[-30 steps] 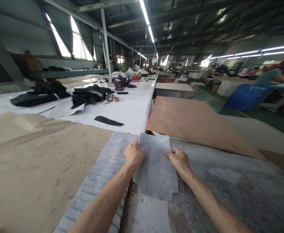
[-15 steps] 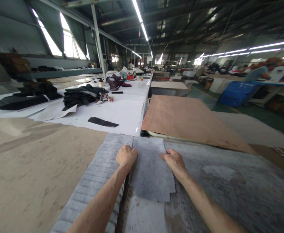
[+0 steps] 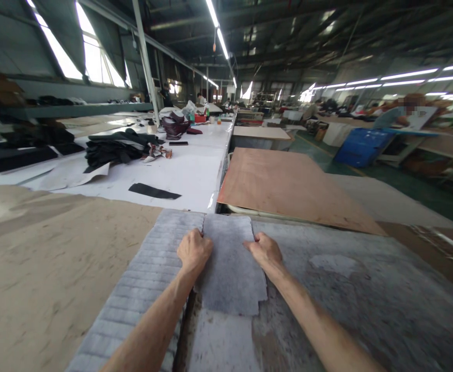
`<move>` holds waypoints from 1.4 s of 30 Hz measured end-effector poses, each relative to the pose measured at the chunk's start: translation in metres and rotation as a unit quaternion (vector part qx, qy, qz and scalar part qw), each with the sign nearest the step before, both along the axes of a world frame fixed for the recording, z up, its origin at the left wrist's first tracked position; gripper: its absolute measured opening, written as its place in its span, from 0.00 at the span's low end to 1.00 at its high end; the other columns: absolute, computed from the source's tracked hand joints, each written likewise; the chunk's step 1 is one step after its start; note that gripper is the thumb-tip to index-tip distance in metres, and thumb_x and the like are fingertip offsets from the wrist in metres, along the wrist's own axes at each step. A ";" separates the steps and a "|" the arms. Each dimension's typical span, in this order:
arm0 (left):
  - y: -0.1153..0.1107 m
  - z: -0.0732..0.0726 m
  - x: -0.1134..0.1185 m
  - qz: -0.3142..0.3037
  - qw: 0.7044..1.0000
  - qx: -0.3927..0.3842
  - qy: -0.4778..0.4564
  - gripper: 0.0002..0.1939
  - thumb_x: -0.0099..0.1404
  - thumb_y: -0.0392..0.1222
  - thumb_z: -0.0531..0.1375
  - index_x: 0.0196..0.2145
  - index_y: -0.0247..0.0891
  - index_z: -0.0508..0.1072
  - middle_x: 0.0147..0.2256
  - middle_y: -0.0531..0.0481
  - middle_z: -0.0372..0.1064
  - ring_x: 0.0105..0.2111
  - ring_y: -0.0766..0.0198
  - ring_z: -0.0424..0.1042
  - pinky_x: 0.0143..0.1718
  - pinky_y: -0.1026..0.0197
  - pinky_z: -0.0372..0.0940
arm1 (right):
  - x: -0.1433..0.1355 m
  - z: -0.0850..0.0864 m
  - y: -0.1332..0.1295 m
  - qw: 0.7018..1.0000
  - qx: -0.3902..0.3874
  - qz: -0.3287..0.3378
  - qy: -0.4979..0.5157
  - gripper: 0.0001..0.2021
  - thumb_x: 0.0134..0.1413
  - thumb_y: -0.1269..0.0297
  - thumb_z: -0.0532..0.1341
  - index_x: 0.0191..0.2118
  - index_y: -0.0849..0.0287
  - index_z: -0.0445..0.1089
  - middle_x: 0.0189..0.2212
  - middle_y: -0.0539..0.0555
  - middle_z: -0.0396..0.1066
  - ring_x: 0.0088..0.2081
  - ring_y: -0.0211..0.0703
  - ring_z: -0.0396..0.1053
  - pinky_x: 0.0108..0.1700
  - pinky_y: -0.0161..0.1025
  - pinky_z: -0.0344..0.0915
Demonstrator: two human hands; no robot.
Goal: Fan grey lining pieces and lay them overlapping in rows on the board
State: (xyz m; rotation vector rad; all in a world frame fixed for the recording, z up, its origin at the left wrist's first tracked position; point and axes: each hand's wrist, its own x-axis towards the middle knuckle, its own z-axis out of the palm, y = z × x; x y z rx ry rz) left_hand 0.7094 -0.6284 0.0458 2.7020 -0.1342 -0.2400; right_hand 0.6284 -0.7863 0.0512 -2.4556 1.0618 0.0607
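A grey felt-like sheet (image 3: 232, 268) with a notched lower corner lies in front of me on the worn grey table. My left hand (image 3: 194, 251) is closed at its left edge, fingers curled, beside a long row of overlapping grey sheets (image 3: 133, 289). My right hand (image 3: 265, 252) pinches the sheet's right edge between thumb and fingers. The left fingertips are partly hidden behind the knuckles. Below the sheet, a pale patch (image 3: 224, 341) shows on the tabletop.
Brown paper (image 3: 56, 258) covers the left side. A white table (image 3: 187, 170) ahead bears a dark strip (image 3: 154, 191) and a pile of black pieces (image 3: 120, 147). A brown board (image 3: 284, 186) stands at right, with a blue bin (image 3: 361, 147) beyond. A co-worker (image 3: 391, 116) is at far right.
The view has shifted slightly, so the scene sits a little further left and higher. Both hands keep their places at the sheet's edges.
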 end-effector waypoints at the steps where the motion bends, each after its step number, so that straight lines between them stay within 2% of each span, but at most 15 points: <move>1: 0.000 -0.001 -0.001 -0.001 1.000 0.002 -0.009 0.14 0.63 0.47 0.54 0.42 0.35 0.67 0.38 0.48 0.67 0.39 0.62 0.68 0.40 0.53 0.64 | 0.000 0.001 0.001 1.000 0.000 -0.001 0.000 0.15 0.56 0.58 0.55 0.46 0.60 0.64 0.43 0.55 0.66 0.41 0.41 0.67 0.42 0.45 0.66; 9: -0.002 -0.004 -0.013 -0.021 0.995 0.020 -0.090 0.13 0.62 0.46 0.54 0.40 0.34 0.67 0.34 0.46 0.68 0.35 0.60 0.69 0.36 0.56 0.64 | -0.001 0.002 0.006 1.000 -0.016 -0.006 0.000 0.15 0.56 0.58 0.56 0.46 0.60 0.64 0.43 0.55 0.66 0.41 0.42 0.66 0.42 0.45 0.65; 11: -0.004 -0.001 -0.018 -0.032 0.990 0.024 -0.133 0.12 0.61 0.42 0.53 0.40 0.34 0.66 0.37 0.42 0.67 0.37 0.56 0.68 0.34 0.56 0.63 | -0.001 0.000 0.007 1.000 -0.026 -0.011 -0.002 0.15 0.56 0.58 0.56 0.46 0.60 0.64 0.43 0.55 0.66 0.42 0.42 0.66 0.43 0.45 0.65; 14: -0.004 0.006 -0.024 -0.061 0.977 0.031 -0.203 0.13 0.61 0.37 0.50 0.44 0.34 0.63 0.47 0.37 0.61 0.45 0.51 0.64 0.37 0.54 0.62 | 0.000 -0.002 0.007 0.999 -0.039 -0.012 -0.005 0.15 0.56 0.58 0.55 0.46 0.60 0.64 0.43 0.55 0.66 0.41 0.42 0.66 0.42 0.45 0.65; 16: -0.004 0.009 -0.031 -0.105 0.966 0.035 -0.234 0.14 0.61 0.35 0.49 0.45 0.34 0.63 0.50 0.37 0.58 0.46 0.50 0.62 0.41 0.51 0.60 | 0.001 -0.003 0.006 0.999 -0.047 -0.009 -0.006 0.15 0.56 0.57 0.55 0.46 0.60 0.64 0.43 0.55 0.66 0.41 0.41 0.67 0.42 0.44 0.65; 18: -0.002 0.005 -0.042 -0.179 0.952 0.034 -0.247 0.13 0.62 0.35 0.48 0.44 0.35 0.65 0.49 0.41 0.61 0.47 0.53 0.62 0.47 0.51 0.57 | 0.002 -0.005 0.005 0.998 -0.057 -0.007 -0.006 0.15 0.56 0.57 0.55 0.45 0.61 0.64 0.42 0.54 0.67 0.40 0.41 0.67 0.41 0.44 0.65; 21: 0.002 -0.010 -0.062 -0.282 0.927 0.029 -0.246 0.20 0.63 0.44 0.49 0.51 0.33 0.62 0.53 0.41 0.60 0.54 0.54 0.57 0.55 0.53 0.50 | 0.001 -0.006 0.006 0.997 -0.080 0.001 -0.012 0.15 0.56 0.57 0.56 0.44 0.61 0.65 0.40 0.54 0.67 0.39 0.40 0.67 0.40 0.43 0.66; 24: 0.008 -0.028 -0.074 -0.323 0.915 0.026 -0.241 0.31 0.63 0.54 0.46 0.58 0.30 0.53 0.59 0.39 0.49 0.60 0.51 0.46 0.59 0.51 0.44 | -0.004 -0.005 0.017 0.991 -0.125 0.018 -0.036 0.14 0.56 0.58 0.55 0.44 0.62 0.64 0.39 0.54 0.67 0.38 0.40 0.67 0.40 0.43 0.65; 28: 0.010 -0.037 -0.075 -0.329 0.913 0.025 -0.239 0.32 0.65 0.55 0.41 0.60 0.31 0.50 0.61 0.39 0.46 0.61 0.51 0.43 0.59 0.49 0.42 | -0.011 0.002 0.033 0.972 -0.196 0.083 -0.097 0.12 0.55 0.70 0.54 0.46 0.65 0.63 0.50 0.65 0.60 0.47 0.49 0.62 0.42 0.43 0.62; 30: 0.009 -0.036 -0.074 -0.326 0.914 0.027 -0.240 0.32 0.65 0.55 0.41 0.60 0.31 0.50 0.60 0.39 0.46 0.61 0.51 0.43 0.59 0.49 0.43 | -0.012 0.005 0.032 0.962 -0.207 0.131 -0.121 0.12 0.52 0.72 0.55 0.44 0.62 0.64 0.52 0.63 0.58 0.51 0.52 0.58 0.45 0.43 0.61; 33: 0.008 -0.034 -0.075 -0.319 0.916 0.027 -0.242 0.32 0.64 0.55 0.41 0.60 0.32 0.51 0.60 0.38 0.47 0.61 0.50 0.43 0.59 0.47 0.43 | -0.007 0.005 0.019 0.954 -0.197 0.178 -0.136 0.12 0.52 0.65 0.59 0.43 0.60 0.65 0.45 0.56 0.65 0.49 0.47 0.61 0.47 0.45 0.60; 36: 0.008 -0.034 -0.076 -0.312 0.918 0.024 -0.243 0.32 0.64 0.55 0.42 0.59 0.32 0.51 0.61 0.38 0.46 0.61 0.50 0.43 0.59 0.47 0.43 | 0.000 -0.002 -0.001 0.954 -0.185 0.193 -0.137 0.14 0.55 0.59 0.56 0.44 0.61 0.65 0.43 0.55 0.66 0.44 0.43 0.64 0.46 0.47 0.62; 42: 0.008 -0.037 -0.076 -0.305 0.920 0.014 -0.248 0.32 0.64 0.55 0.43 0.59 0.31 0.51 0.60 0.37 0.47 0.60 0.49 0.45 0.58 0.47 0.44 | -0.003 -0.014 -0.021 0.949 -0.182 0.217 -0.137 0.14 0.56 0.59 0.56 0.45 0.61 0.64 0.44 0.55 0.66 0.43 0.43 0.66 0.44 0.47 0.64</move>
